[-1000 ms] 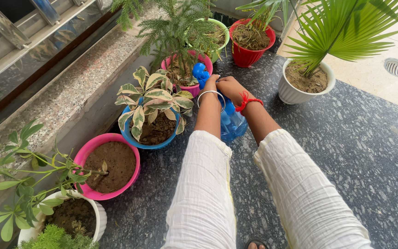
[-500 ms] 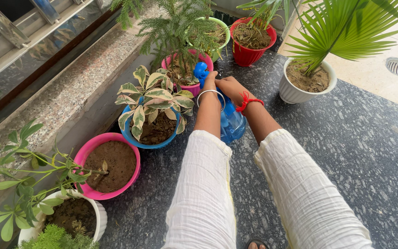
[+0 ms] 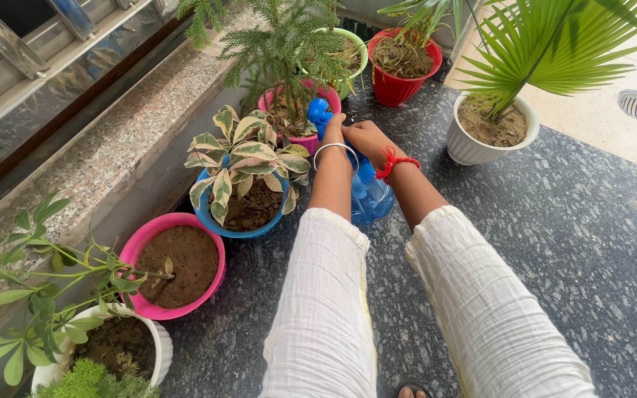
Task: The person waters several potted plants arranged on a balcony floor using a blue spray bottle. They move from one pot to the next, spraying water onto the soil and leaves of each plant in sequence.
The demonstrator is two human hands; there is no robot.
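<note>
we: left hand (image 3: 335, 129) + right hand (image 3: 363, 136) both closed round blue spray bottle (image 3: 366, 193) | bottle beside blue pot (image 3: 239, 221), nozzle toward pink pot (image 3: 305, 140) | risk: two-handed squeeze tilts bottle, spray hits floor.

Spray bottle (image 3: 370, 195): showing translucent blue plastic, glossy.
Floor (image 3: 591, 243): looking like polished speckled stone.
Sleeves (image 3: 326, 295): showing crinkled white cloth.

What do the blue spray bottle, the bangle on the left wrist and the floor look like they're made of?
Spray bottle: looks like translucent blue plastic, light passing through the body, with an opaque blue head.
Bangle: probably metal, thin, silvery and shiny.
Floor: seemingly polished dark granite, speckled grey with a slight sheen.
</note>
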